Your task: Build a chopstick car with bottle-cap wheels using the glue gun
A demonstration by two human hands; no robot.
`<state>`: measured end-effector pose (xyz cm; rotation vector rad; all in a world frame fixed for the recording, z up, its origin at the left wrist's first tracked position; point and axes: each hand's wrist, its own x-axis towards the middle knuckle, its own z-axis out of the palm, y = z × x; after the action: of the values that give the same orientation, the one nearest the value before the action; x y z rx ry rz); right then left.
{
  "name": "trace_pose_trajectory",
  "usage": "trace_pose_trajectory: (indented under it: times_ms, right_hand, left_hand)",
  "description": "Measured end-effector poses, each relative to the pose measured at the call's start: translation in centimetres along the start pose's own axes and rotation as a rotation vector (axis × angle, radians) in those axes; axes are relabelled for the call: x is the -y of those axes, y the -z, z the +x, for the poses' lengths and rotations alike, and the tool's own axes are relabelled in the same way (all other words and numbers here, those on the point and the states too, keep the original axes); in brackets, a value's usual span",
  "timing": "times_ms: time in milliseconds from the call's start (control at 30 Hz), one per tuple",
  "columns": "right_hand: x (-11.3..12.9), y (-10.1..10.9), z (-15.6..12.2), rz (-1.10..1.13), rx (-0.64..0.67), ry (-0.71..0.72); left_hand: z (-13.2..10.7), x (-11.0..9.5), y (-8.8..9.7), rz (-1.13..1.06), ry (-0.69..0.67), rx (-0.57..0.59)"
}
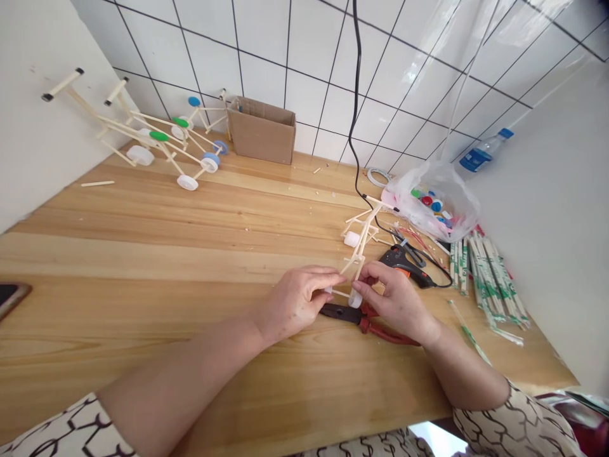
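A small model tricycle of wooden sticks [365,233] stands on the table, its white bottle-cap wheels nearest me. My left hand [304,295] pinches the cap wheel at the left end of the rear axle, which its fingers mostly cover. On the other side, my right hand [392,295] has thumb and fingers closed on the right white cap wheel [354,299]. Another pale cap wheel [352,239] sits farther up the frame. Red-handled pliers [387,331] lie just below the wheels, partly under my right hand. Close beyond that hand rests a black glue gun [404,260].
Several similar stick tricycles [164,143] stand at the back left beside a cardboard box [262,132]. Coloured caps fill a plastic bag [435,197] at right, near paper-wrapped chopsticks [495,276]. A black cord [354,120] runs down the tiled wall. A phone [14,298] lies far left.
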<state>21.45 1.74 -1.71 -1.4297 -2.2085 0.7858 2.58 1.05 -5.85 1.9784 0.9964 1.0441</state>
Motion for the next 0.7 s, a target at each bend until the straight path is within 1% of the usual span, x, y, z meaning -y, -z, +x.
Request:
trace_pose_trajectory:
  times_ms: [233,533,633,700]
  right_hand:
    - [0.03,0.02,-0.11,-0.018,-0.013,0.017]
    - [-0.19,-0.22,-0.22,-0.030,-0.019,0.034]
    - [-0.27,-0.32,-0.05,-0.068,-0.031,0.052]
    - [0.16,-0.17,-0.05,-0.141,-0.058,0.075]
  left_hand:
    - [0.00,0.03,-0.02,0.007,0.007,0.014]
    - [-0.09,0.17,0.05,0.017,-0.019,0.025]
    - [-0.08,0.12,0.05,0.019,-0.031,0.022]
    - [-0.08,0.10,0.05,0.021,-0.041,0.017]
